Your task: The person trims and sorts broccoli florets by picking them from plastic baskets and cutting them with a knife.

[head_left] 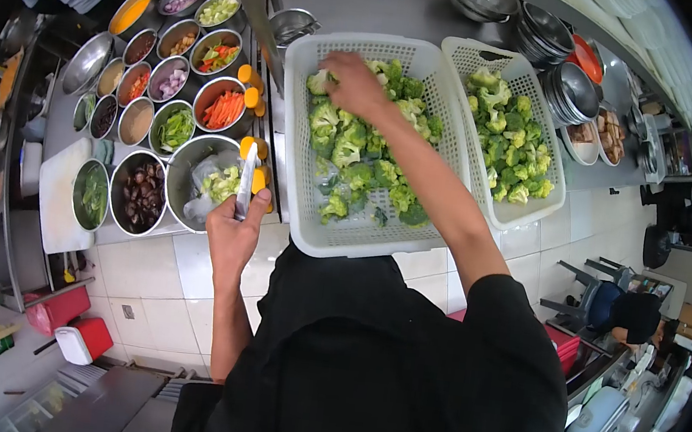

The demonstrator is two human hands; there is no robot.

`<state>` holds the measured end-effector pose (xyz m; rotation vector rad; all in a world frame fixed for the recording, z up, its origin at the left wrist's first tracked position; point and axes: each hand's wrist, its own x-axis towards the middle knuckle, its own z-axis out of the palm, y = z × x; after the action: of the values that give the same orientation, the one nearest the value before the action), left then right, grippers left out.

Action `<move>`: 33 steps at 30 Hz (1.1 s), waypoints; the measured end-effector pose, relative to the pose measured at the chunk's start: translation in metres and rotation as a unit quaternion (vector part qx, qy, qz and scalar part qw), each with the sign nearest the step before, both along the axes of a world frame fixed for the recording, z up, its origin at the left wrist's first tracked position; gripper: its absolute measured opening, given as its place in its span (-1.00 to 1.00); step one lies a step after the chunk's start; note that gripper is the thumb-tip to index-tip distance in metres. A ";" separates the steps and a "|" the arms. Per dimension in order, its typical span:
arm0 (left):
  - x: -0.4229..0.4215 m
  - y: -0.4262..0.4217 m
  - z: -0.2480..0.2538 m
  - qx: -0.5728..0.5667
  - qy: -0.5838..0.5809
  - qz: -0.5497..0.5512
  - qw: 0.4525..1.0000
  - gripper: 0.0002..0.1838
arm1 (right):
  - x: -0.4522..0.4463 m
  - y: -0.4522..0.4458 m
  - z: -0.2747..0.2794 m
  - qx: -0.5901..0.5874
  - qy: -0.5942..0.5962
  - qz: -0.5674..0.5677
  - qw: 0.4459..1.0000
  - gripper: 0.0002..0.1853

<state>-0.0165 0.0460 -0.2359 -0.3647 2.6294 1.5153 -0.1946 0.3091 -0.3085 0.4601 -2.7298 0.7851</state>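
A small knife (245,183) is gripped in my left hand (233,229), its blade pointing up and the thumb along its side. This hand is beside a large metal pot (189,166) with pale green cut pieces and clear plastic in it. My right hand (357,86) reaches into the far left part of a white perforated basket (288,137). Its fingers are bent around a broccoli floret (319,83); the fingertips are partly hidden. More broccoli (350,141) lies about the basket, some of it under my right forearm.
A second white basket (553,158) of broccoli (508,141) stands close on the right. Several metal pots of cut vegetables, including carrots (223,109), and a white cutting board (63,192) are on the left. Stacked metal bowls (546,34) are at back right. A post (261,27) rises behind the pots.
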 end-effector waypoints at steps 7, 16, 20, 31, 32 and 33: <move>0.009 -0.012 0.003 -0.008 0.007 0.016 1.000 -0.53 | -0.021 -0.033 0.010 0.269 -0.158 -0.090 0.946 -0.62; 0.018 -0.029 -0.010 -0.001 0.007 0.060 0.998 -0.48 | 0.013 0.012 0.036 -0.289 -0.253 -0.104 0.917 -0.64; 0.009 -0.022 -0.011 0.008 0.008 0.037 0.999 -0.50 | 0.047 0.027 0.046 -0.648 -0.277 -0.046 0.708 -0.66; -0.002 0.013 0.004 0.029 0.014 -0.049 0.998 -0.52 | 0.105 0.023 0.077 -0.850 -0.298 0.003 0.435 -0.79; -0.002 0.014 0.004 0.030 0.015 -0.051 0.998 -0.53 | 0.107 0.021 0.078 -0.854 -0.309 -0.016 0.418 -0.79; -0.001 0.015 0.005 0.031 0.016 -0.052 0.998 -0.53 | 0.109 0.020 0.079 -0.858 -0.320 -0.034 0.401 -0.78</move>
<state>-0.0178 0.0614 -0.2313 -0.1971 2.5726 1.5788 -0.0856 0.3289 -0.2295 -0.5637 -0.6498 3.2359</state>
